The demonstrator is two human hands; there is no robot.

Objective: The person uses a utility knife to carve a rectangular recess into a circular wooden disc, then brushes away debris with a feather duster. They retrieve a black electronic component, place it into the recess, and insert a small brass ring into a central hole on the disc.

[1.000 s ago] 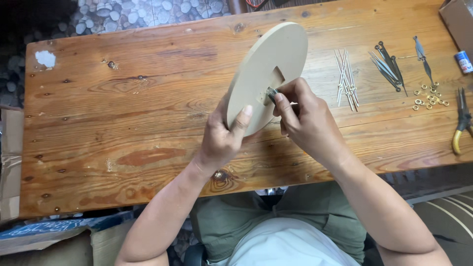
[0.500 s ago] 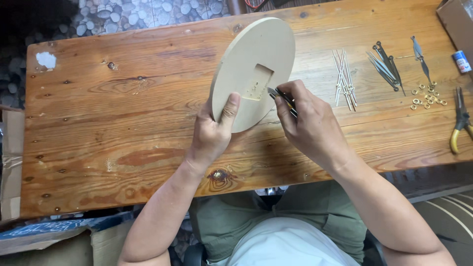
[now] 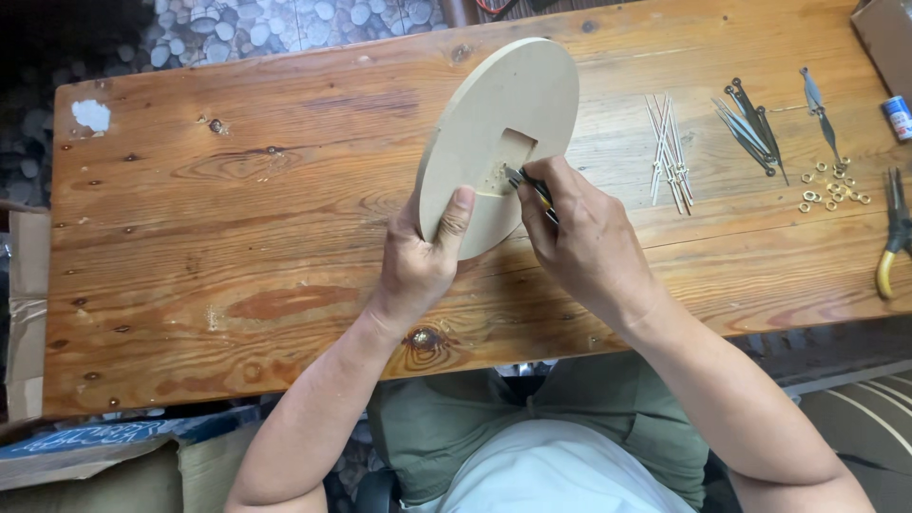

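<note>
Disc of pale wood [image 3: 499, 142], round and with a square recess cut near its middle, is standing tilted on its lower edge near the middle of the wooden table [image 3: 237, 218], and I am watching both hands working on it. Going from the left, I am seeing a white paint patch [image 3: 91, 115] sitting near the table's far left corner and cardboard [image 3: 24, 313] lying off the left edge. My left hand [image 3: 423, 256] is gripping the disc's lower edge, its thumb pressing flat against the near face. Just beside it, my right hand [image 3: 584, 242] is clenching a slim dark tool [image 3: 530, 187], and the tool's tip is touching the bottom of the recess, where pale crumbs are lying. Right of the disc, a bundle of thin silver clock hands [image 3: 668, 152] is lying on the boards, and near it a cluster of dark metal clock hands [image 3: 750, 128] is fanning out. One more dark hand [image 3: 819, 112] is lying apart, further right. Below it, small brass rings [image 3: 828, 185] are sitting scattered. At the right edge, pliers with a yellow handle [image 3: 893, 237] are lying, and a small blue cylinder [image 3: 896, 117] is lying above them.
</note>
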